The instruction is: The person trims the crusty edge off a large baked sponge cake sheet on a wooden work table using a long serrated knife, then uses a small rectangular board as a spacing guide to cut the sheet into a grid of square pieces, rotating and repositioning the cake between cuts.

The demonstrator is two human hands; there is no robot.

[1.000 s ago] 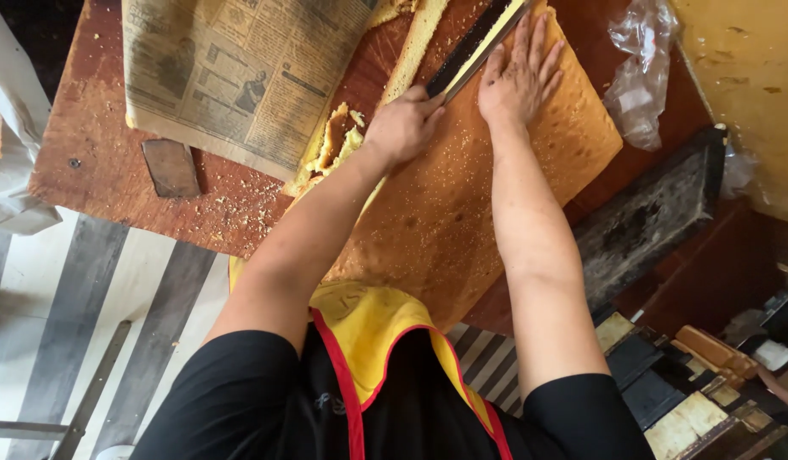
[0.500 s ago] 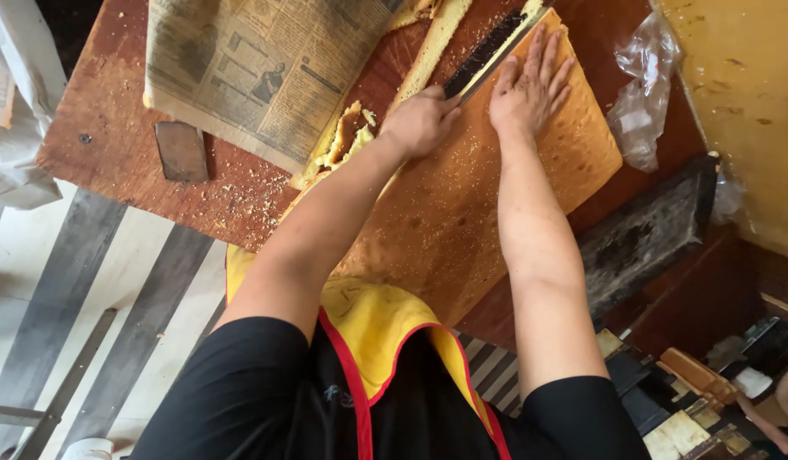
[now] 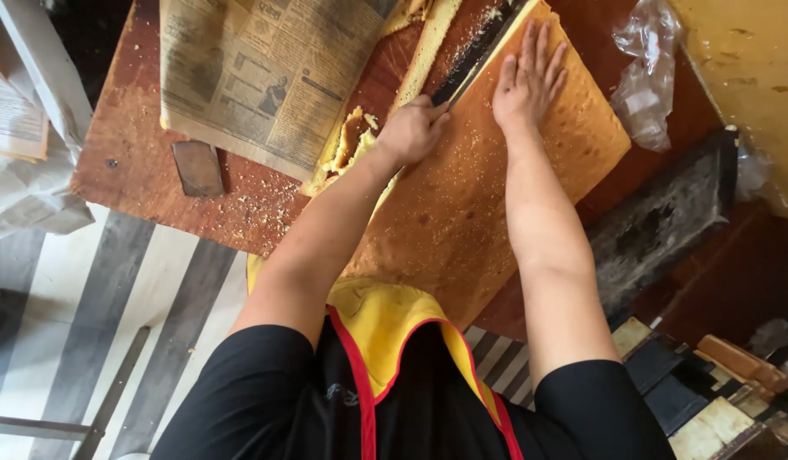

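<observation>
- Left hand (image 3: pixel 413 129) clenched around the handle of a long dark knife (image 3: pixel 479 53); blade lies along the left edge of the sponge cake sheet (image 3: pixel 462 204), set where the trim line runs.
- Right hand (image 3: pixel 527 78) flat and open, palm down on top of the cake just right of the blade, grasping nothing; it looks like it pins the sheet so it doesn't slide under the cut.
- Cake is a big golden-brown slab, lies diagonally across the table, near end reaching the person's yellow apron (image 3: pixel 385 319).
- Pale trimmed strip (image 3: pixel 428 47) and broken scraps (image 3: pixel 351 140) lie just left of the blade, apart from the slab.
- Newspaper (image 3: pixel 266 72) spread on the far left of the reddish wooden table (image 3: pixel 130 175); crumbs scattered near its edge.
- Small flat dark block (image 3: pixel 197 167) on the table, well apart from the cake.
- Crumpled clear plastic (image 3: pixel 645 68) at the right, beside a yellow wall.
- Grey-striped floor lower left; dark tray-like thing (image 3: pixel 666 217) lower right, details unclear.
</observation>
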